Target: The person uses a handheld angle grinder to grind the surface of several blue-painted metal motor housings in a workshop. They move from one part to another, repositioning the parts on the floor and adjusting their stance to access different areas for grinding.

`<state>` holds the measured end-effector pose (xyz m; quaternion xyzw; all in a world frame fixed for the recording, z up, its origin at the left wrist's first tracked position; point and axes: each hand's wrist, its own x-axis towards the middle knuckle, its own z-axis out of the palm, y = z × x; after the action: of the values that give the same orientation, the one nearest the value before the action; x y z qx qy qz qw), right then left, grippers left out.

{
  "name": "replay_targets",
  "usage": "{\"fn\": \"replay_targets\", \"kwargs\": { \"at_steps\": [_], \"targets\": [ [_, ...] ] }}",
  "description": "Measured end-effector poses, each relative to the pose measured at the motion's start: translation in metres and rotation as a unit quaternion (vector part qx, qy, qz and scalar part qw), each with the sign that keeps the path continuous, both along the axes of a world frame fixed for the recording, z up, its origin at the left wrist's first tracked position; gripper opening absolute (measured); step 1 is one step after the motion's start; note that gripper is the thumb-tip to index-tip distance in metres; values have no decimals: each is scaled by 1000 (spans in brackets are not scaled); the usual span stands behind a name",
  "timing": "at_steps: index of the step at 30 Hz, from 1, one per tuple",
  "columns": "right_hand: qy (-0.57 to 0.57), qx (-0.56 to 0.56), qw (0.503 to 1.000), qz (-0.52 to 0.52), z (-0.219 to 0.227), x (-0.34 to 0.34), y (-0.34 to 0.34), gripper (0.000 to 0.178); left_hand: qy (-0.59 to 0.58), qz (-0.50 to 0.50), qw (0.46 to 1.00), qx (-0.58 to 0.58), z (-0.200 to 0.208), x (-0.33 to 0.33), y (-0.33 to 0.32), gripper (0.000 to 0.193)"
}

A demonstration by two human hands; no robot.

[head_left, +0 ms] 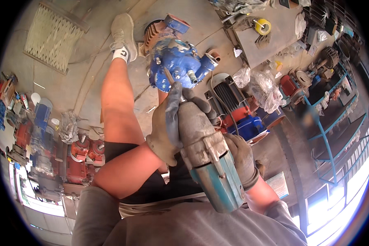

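Note:
Across my lap lies a heavy power hammer (pixel 216 180), with a teal rear housing and a worn grey metal front. My left hand (pixel 167 125), in a grey-and-tan work glove, is closed round its nose. My right hand (pixel 242 160), also gloved, grips the tool's right side farther back; its fingers are partly hidden by the body. A pointed chisel bit (pixel 169 76) reaches up to the chipped blue casing (pixel 174 59) of a motor or pump unit on the floor. Whether the tip touches it, I cannot tell. Behind the casing is a rusty finned part (pixel 153 35).
A black finned motor (pixel 224 93) and a red-and-blue motor (pixel 248 123) stand at the right, near clear plastic bags (pixel 266 88). Farther off are a yellow tape roll (pixel 263 26) and a blue metal rack (pixel 324 133). Red machine parts (pixel 80 162) sit left; a metal grating (pixel 53 37) lies far left.

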<state>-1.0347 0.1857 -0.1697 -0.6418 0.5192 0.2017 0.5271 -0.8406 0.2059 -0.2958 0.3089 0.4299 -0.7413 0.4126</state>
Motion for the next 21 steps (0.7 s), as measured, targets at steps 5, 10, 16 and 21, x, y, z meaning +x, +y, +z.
{"fn": "replay_targets", "kwargs": {
  "at_steps": [5, 10, 16, 21],
  "targets": [
    [21, 15, 999, 26, -15, 21, -14, 71, 48, 59, 996, 36, -22, 11, 1, 33],
    [49, 14, 998, 31, -15, 35, -17, 69, 41, 41, 998, 40, -32, 14, 5, 33],
    [74, 77, 987, -119, -17, 20, -1, 68, 55, 45, 996, 46, -36, 18, -3, 31],
    [65, 213, 925, -308, -8, 43, -12, 47, 21, -47, 994, 92, -38, 21, -16, 30]
  ]
}}
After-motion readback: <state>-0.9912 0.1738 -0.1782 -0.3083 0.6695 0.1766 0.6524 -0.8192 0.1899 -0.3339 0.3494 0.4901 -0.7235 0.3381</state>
